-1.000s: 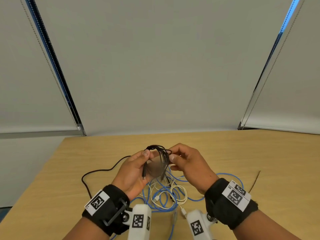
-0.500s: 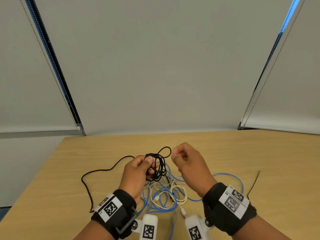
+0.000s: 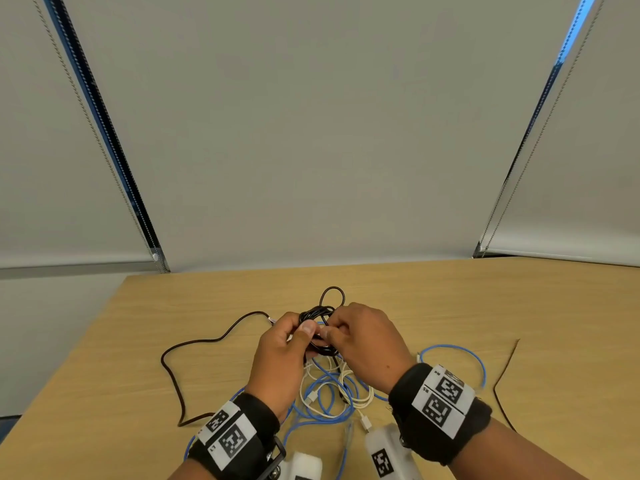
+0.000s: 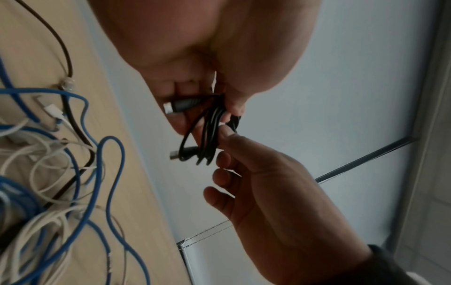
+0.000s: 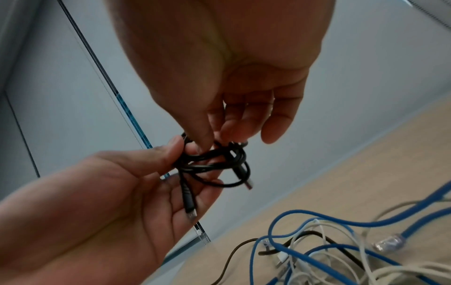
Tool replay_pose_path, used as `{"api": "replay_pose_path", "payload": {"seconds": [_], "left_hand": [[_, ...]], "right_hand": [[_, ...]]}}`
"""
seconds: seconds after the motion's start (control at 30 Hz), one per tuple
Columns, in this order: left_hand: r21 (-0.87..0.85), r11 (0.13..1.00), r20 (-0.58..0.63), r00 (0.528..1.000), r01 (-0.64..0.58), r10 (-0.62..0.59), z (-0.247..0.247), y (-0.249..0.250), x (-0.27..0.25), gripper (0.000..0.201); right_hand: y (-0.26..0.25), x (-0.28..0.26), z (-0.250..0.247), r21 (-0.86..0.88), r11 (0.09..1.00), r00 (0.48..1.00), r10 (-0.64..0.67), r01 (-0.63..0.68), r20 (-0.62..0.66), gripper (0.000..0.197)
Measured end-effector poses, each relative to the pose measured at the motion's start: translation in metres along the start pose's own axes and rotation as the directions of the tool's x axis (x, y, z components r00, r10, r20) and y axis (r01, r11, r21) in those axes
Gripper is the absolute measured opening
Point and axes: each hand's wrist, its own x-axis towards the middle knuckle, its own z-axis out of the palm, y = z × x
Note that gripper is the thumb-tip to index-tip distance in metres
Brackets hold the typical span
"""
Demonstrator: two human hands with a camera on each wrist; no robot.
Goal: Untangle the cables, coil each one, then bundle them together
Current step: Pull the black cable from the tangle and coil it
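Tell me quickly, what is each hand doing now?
Left hand: pinches the black cable coil.
Right hand: fingertips pinch the same black cable coil.

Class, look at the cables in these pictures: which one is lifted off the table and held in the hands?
The black cable, wound into a small coil and pinched by both the left hand and right hand. The blue, white and brown cables lie on the table.

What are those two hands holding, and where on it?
A coiled black cable. The left hand pinches the coil's side between thumb and fingers; the right hand pinches strands on the opposite side. Both plugs dangle free.
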Motion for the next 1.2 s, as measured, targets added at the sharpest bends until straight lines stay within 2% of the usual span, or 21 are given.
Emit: {"api": "replay_pose_path", "payload": {"seconds": [0.03, 0.07, 0.1, 0.17, 0.23, 0.27, 0.3, 0.33, 0.4, 0.43, 0.47, 0.57, 0.7, 0.8, 0.93, 1.03, 1.2], "left_hand": [[-0.028, 0.999, 0.016, 1.0, 0.02, -0.02, 0.0, 0.0, 0.001, 0.021], [-0.041, 0.999, 0.026, 0.999, 0.035, -0.034, -0.001, 0.001, 0.002, 0.022], [-0.032, 0.999, 0.026, 0.999, 0.039, -0.038, -0.003, 0.001, 0.004, 0.023], [0.058, 0.998, 0.005, 1.0, 0.02, -0.02, -0.007, -0.003, 0.009, 0.026], [0.171, 0.985, -0.02, 1.0, 0.018, -0.015, -0.014, -0.008, 0.014, 0.024], [0.187, 0.982, -0.037, 0.999, 0.035, -0.029, -0.018, -0.011, 0.014, 0.024], [0.166, 0.984, -0.062, 0.997, 0.061, -0.051, -0.022, -0.014, 0.015, 0.024], [0.114, 0.989, -0.094, 0.992, 0.095, -0.085, -0.025, -0.016, 0.016, 0.025], [-0.047, 0.983, -0.144, 0.973, 0.176, -0.181, -0.027, -0.016, 0.018, 0.026], [-0.126, 0.97, -0.143, 0.964, 0.206, -0.223, -0.025, -0.013, 0.019, 0.027], [-0.186, 0.957, -0.128, 0.96, 0.224, -0.249, -0.022, -0.01, 0.019, 0.026], [-0.274, 0.935, -0.077, 0.963, 0.227, -0.257, -0.013, 0.001, 0.018, 0.026], [-0.276, 0.939, -0.124, 0.962, 0.204, -0.245, -0.015, 0.007, 0.023, 0.027], [-0.301, 0.931, -0.116, 0.961, 0.208, -0.253, -0.018, 0.009, 0.027, 0.026], [-0.413, 0.855, 0.053, 0.945, 0.314, -0.322, -0.013, 0.009, 0.023, 0.021], [-0.498, 0.773, 0.148, 0.917, 0.393, -0.371, -0.008, 0.004, 0.018, 0.011], [-0.615, 0.711, 0.066, 0.921, 0.341, -0.385, -0.009, 0.004, 0.021, 0.015]], "right_hand": [[0.0, 0.0, 0.0, 0.043, 0.999, 1.0, 0.0, 0.0, 0.0, 0.024], [0.0, 0.0, 0.002, 0.167, 0.986, 0.999, 0.033, -0.032, -0.004, 0.021], [0.001, 0.0, 0.003, 0.365, 0.926, 0.995, 0.096, -0.095, 0.014, 0.02], [0.002, 0.0, 0.004, 0.715, 0.652, 0.965, 0.226, -0.251, 0.133, 0.021], [0.008, 0.0, -0.001, 0.847, 0.399, 0.926, 0.281, -0.352, 0.252, 0.024], [0.012, 0.001, -0.005, 0.861, 0.335, 0.912, 0.285, -0.384, 0.296, 0.025], [0.017, 0.001, -0.009, 0.848, 0.333, 0.904, 0.269, -0.412, 0.333, 0.026], [0.021, 0.001, -0.011, 0.807, 0.405, 0.902, 0.244, -0.43, 0.358, 0.026], [0.026, -0.003, -0.009, 0.603, 0.688, 0.904, 0.195, -0.403, 0.381, 0.024], [0.026, -0.007, -0.006, 0.487, 0.791, 0.901, 0.177, -0.37, 0.396, 0.023], [0.025, -0.011, 0.0, 0.418, 0.838, 0.892, 0.162, -0.35, 0.422, 0.023], [0.02, -0.022, 0.013, 0.464, 0.795, 0.833, 0.091, -0.391, 0.546, 0.026], [0.019, -0.029, 0.01, 0.513, 0.767, 0.783, -0.021, -0.386, 0.621, 0.028], [0.022, -0.025, -0.003, 0.457, 0.834, 0.77, -0.064, -0.308, 0.635, 0.027], [0.03, -0.017, -0.009, 0.284, 0.948, 0.775, -0.068, -0.146, 0.628, 0.026], [0.031, -0.017, -0.003, 0.274, 0.952, 0.787, -0.062, -0.139, 0.613, 0.026], [0.026, -0.022, 0.002, 0.4, 0.89, 0.759, -0.102, -0.219, 0.643, 0.021]]}}
